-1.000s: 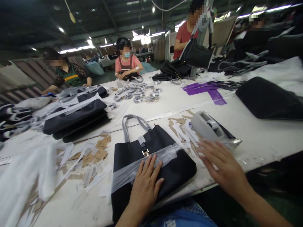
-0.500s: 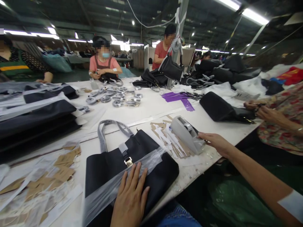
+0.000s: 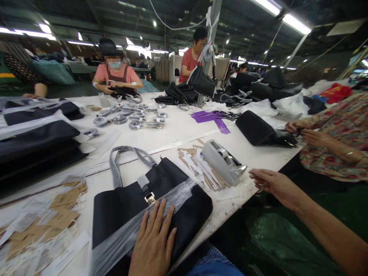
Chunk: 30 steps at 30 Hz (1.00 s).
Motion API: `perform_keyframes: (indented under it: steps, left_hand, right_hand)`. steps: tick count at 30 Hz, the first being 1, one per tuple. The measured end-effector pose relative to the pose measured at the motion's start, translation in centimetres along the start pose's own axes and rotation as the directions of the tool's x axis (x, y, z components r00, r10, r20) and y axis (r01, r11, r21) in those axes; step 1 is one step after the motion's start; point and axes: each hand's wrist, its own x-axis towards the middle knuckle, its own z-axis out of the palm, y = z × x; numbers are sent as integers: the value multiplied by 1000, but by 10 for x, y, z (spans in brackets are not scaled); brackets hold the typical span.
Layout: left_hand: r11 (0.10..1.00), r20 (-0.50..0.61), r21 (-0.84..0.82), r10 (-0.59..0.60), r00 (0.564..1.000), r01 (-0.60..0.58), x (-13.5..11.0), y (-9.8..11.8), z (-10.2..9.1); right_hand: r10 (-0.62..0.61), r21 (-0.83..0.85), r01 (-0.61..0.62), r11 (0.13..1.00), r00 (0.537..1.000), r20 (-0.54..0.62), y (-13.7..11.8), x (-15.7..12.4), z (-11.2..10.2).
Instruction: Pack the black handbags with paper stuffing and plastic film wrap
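Note:
A black handbag (image 3: pixel 184 203) lies flat in front of me, its wrapped handles (image 3: pixel 117 168) pointing away. A strip of clear plastic film (image 3: pixel 120 241) crosses it below the gold clasp (image 3: pixel 150 198). My left hand (image 3: pixel 153 237) is spread flat on the film and bag, fingers stretched out, holding nothing. To the right stands a grey tape dispenser (image 3: pixel 221 163) with its cutting edge toward me. Just right of that edge, apart from it, is my right hand (image 3: pixel 277 188), thumb and fingers pinched together. Anything in the pinch is too small or clear to make out.
Brown and white paper tags (image 3: pixel 54 218) lie at left, with stacked black bags (image 3: pixel 37 149) behind. Paper strips (image 3: pixel 198 165) lie beside the dispenser. Coiled grey straps (image 3: pixel 135 117) and purple pieces (image 3: pixel 211 119) lie farther back. A co-worker's hands (image 3: pixel 310 134) work near another black bag (image 3: pixel 255 128).
My right hand has come off the dispenser's cutting edge, moving right and slightly down. My left hand stays spread on the bag. The whole view has shifted slightly.

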Motion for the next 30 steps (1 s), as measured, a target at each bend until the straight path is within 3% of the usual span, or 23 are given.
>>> perform_keyframes:
  steps: [4, 8, 10, 12, 14, 16, 19, 21, 25, 27, 30]
  left_hand:
    - [1000, 18, -22, -19, 1000, 20, -1, 1, -2]
    - [997, 85, -59, -48, 995, 53, 0, 4, -7]
    - [994, 121, -85, -65, 991, 75, 1, 5, -10]
    - [989, 149, -106, -86, 985, 103, 2, 5, -12]
    - [985, 169, -121, -105, 980, 126, 3, 6, -14]
    - [979, 176, -141, -122, 977, 148, 3, 6, -15]
    - [969, 169, -179, -142, 975, 172, 2, 7, -16]
    - [964, 162, -200, -144, 976, 176, 1, 7, -15]
    - [954, 174, -228, -155, 972, 194, -2, 7, -13]
    - [950, 173, -241, -160, 972, 200, -3, 7, -12]
    - [945, 165, -258, -161, 973, 200, -3, 7, -10]
  right_hand:
    - [42, -43, -43, 998, 999, -35, 32, 9, 2]
    - [-87, -325, 63, 944, 994, -62, 39, -2, 15]
    - [-184, -449, 195, 872, 981, 69, 26, -19, 30]
    - [-221, -480, 327, 814, 938, 266, 5, -38, 52]
    - [-217, -457, 438, 774, 862, 459, -17, -52, 83]
    - [-221, -424, 554, 716, 757, 615, -36, -59, 117]
    - [-251, -431, 721, 543, 629, 736, -53, -59, 163]
    - [-247, -500, 793, 347, 592, 768, -59, -56, 187]
    - [-169, -606, 791, -81, 589, 791, -69, -53, 216]
    - [-117, -595, 775, -215, 584, 803, -73, -53, 225]
    - [-56, -570, 752, -330, 587, 807, -79, -54, 232]
